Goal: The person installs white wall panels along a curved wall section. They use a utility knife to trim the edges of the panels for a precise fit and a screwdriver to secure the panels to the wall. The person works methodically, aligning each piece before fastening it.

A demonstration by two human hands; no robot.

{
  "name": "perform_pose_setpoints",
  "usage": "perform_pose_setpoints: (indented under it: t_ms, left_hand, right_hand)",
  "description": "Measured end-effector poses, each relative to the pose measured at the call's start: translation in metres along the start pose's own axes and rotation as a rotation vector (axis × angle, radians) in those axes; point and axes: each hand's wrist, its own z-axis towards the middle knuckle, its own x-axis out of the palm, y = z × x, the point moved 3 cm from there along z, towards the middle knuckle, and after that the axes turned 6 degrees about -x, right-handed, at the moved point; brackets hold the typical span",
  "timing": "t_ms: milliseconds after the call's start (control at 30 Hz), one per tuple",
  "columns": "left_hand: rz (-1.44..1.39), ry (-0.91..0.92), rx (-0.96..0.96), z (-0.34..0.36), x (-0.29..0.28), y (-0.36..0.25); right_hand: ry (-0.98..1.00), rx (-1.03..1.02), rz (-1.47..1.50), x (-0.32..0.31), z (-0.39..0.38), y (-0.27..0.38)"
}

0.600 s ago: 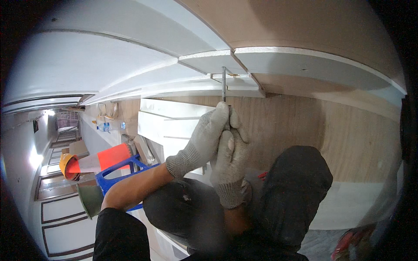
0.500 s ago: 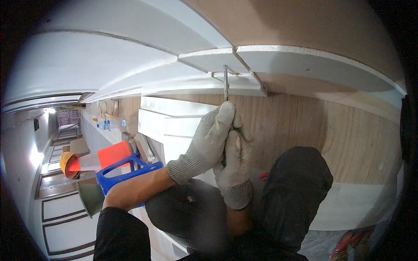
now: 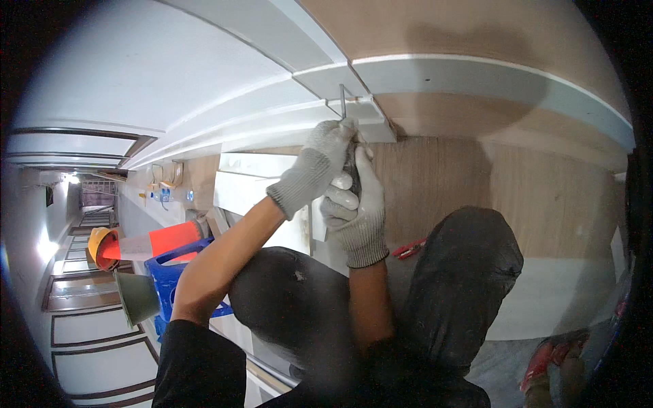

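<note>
Both my hands wear grey-white knit gloves. My right hand (image 3: 360, 217) is closed around the dark handle (image 3: 351, 168) of a slim tool with a straight grey metal shaft (image 3: 343, 102). Higher up, my left hand (image 3: 318, 160) grips the same tool near the base of the shaft. The shaft's far end reaches the notched corner of a white panel edge (image 3: 325, 80), where the trim pieces meet. Whether the tip touches the panel, I cannot tell. A red-handled tool (image 3: 408, 249) lies on the floor beside my right knee.
White board pieces (image 3: 248, 183) lie left of my hands on wood-look flooring (image 3: 435, 183). Farther left are a blue plastic stool (image 3: 166, 279), an orange-white cone (image 3: 166, 241), a yellow helmet (image 3: 102, 248) and a green bucket (image 3: 136, 299). Another person's red shoes (image 3: 541, 367) show at lower right.
My hands and the tool have shifted slightly up and left in the view. My right hand has moved up the handle, and the red-handled tool is now more exposed.
</note>
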Motion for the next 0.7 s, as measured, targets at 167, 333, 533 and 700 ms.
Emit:
perform_pose_setpoints:
  t_ms: [167, 333, 533, 700]
  left_hand:
    - [0.066, -0.169, 0.043, -0.005, 0.007, 0.000]
    - [0.278, -0.155, 0.116, 0.001, 0.006, -0.004]
    - [-0.418, 0.209, 0.103, 0.007, 0.008, 0.023]
    - [0.152, 0.018, 0.300, 0.008, 0.002, 0.034]
  right_hand:
    - [-0.507, -0.687, -1.761, 0.012, -0.025, -0.002]
    - [-0.548, -0.635, -2.000, 0.023, -0.015, 0.007]
    - [-0.441, -0.765, -1.678, 0.002, -0.005, 0.004]
    - [-0.512, -0.388, -0.993, -0.008, -0.009, 0.006]
